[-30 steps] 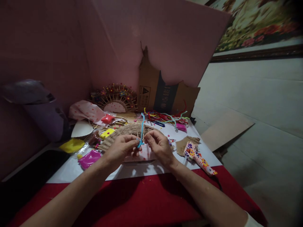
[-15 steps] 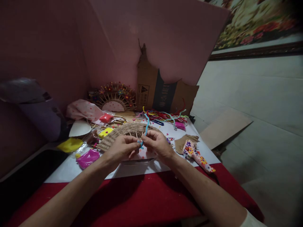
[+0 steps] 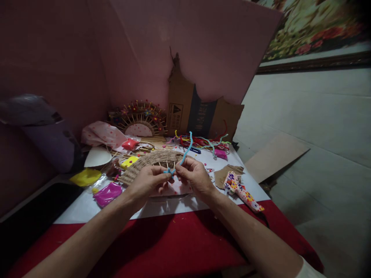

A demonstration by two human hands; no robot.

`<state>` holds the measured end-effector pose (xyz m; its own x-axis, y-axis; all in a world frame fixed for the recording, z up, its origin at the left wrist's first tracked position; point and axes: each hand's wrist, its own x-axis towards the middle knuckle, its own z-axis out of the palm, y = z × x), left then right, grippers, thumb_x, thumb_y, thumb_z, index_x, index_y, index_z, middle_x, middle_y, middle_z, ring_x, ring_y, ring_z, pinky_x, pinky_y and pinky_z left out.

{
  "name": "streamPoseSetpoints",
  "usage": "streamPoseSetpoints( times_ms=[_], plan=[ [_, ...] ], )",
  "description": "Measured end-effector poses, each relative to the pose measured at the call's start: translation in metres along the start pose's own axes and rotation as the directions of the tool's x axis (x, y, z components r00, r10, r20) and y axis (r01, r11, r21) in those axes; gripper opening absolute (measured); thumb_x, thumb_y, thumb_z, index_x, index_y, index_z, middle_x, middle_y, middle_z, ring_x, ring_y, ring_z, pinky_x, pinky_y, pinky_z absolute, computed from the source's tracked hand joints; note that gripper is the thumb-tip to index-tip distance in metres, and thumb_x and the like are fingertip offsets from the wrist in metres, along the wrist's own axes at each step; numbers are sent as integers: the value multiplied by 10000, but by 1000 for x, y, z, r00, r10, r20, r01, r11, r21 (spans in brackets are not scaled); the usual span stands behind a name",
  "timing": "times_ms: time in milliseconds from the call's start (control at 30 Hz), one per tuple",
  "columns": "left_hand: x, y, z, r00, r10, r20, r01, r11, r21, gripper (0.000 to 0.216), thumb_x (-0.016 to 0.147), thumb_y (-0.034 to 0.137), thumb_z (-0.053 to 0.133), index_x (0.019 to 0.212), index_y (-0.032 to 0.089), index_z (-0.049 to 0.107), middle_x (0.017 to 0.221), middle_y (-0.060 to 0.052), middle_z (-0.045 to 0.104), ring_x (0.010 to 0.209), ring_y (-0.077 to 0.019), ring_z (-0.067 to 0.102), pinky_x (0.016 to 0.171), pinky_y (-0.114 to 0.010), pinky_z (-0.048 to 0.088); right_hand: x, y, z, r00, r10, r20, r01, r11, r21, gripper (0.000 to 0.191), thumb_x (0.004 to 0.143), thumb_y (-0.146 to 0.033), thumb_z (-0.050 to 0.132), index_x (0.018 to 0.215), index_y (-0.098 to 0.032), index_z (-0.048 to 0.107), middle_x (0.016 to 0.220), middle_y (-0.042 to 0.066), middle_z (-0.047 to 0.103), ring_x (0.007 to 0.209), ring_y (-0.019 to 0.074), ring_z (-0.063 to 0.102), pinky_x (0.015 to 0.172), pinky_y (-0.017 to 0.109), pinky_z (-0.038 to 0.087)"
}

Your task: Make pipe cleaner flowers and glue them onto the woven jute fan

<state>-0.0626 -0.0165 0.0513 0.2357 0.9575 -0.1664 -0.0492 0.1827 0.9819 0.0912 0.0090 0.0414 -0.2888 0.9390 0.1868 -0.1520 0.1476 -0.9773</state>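
Note:
A blue pipe cleaner (image 3: 185, 151) is pinched between both hands above a half-round woven fan of twine and sticks (image 3: 150, 160). My left hand (image 3: 149, 183) grips its lower, twisted end with closed fingers. My right hand (image 3: 195, 175) pinches it just to the right, and the free end slants up and to the right. Both hands hover over the fan's lower edge on a white sheet (image 3: 87, 206).
A flower-painted glue gun (image 3: 242, 193) lies right of my hands. Magenta (image 3: 108, 193) and yellow (image 3: 87, 177) clay packets lie at the left. A pile of coloured pipe cleaners (image 3: 207, 143), a second decorated fan (image 3: 139, 117) and torn cardboard (image 3: 199, 112) stand behind. Red cloth (image 3: 179, 239) covers the near table.
The pipe cleaner's free end has swung from nearly upright to slanting right. My hands have moved closer together, with the lower end twisted between them.

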Motion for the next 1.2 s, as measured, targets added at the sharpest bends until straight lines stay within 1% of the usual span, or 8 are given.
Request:
streamPoseSetpoints(
  times_ms=[267,367,433,533,633,800,1033,1200],
  plan=[
    [-2,2,2,999,34,-16,-33,999,36,207,694,272,614,556,136,541,452,32,509,366,-49,385,390,-187,232,2,5,-3,989,-145,2,140,950,-278,273,756,-408,604,655,-166,530,553,-18,519,459,80,424,438,213,336],
    [-1,2,0,997,48,-63,-44,997,59,207,705,267,592,553,141,529,437,33,494,355,-54,382,375,-189,210,-1,5,-6,928,-373,-22,294,766,-571,198,803,-330,567,687,-170,545,622,10,536,562,117,470,539,249,381],
    [-1,2,0,996,72,-60,-69,996,64,197,704,260,585,558,140,529,448,28,502,361,-57,391,374,-190,211,-3,4,-9,863,-499,76,406,598,-691,115,838,-252,515,770,-176,567,715,35,559,666,144,508,621,271,408],
    [-1,3,1,995,86,-44,-84,995,51,197,690,246,586,539,141,516,443,28,494,364,-56,387,380,-191,222,-4,3,-13,793,-553,257,530,419,-737,157,866,-162,436,909,-184,585,857,71,565,822,174,531,726,301,428],
    [-3,6,3,995,90,-46,-86,994,71,215,689,255,593,525,142,511,427,29,486,364,-54,372,383,-191,217,-3,4,-15,780,-540,316,548,345,-762,213,862,-126,423,980,-190,588,901,82,554,861,184,531,749,315,435],
    [-5,6,4,991,127,-37,-121,983,138,219,707,255,574,529,142,517,425,30,485,387,-57,366,408,-193,231,-3,6,-10,778,-560,285,573,448,-686,167,853,-144,456,950,-179,587,880,80,584,847,181,546,762,316,446],
    [-3,2,5,990,138,-39,-128,973,194,207,666,314,614,583,139,539,467,37,490,410,-65,389,420,-192,262,-5,13,2,947,-321,6,288,845,-451,101,807,-280,555,816,-183,582,724,18,583,651,134,542,597,259,443],
    [-2,1,5,992,116,-51,-104,975,196,208,671,310,607,579,143,525,465,40,480,410,-65,396,419,-189,272,-4,16,6,957,-283,-56,249,909,-333,163,759,-228,579,879,-194,474,681,-37,503,577,95,487,551,223,407]
  ],
)
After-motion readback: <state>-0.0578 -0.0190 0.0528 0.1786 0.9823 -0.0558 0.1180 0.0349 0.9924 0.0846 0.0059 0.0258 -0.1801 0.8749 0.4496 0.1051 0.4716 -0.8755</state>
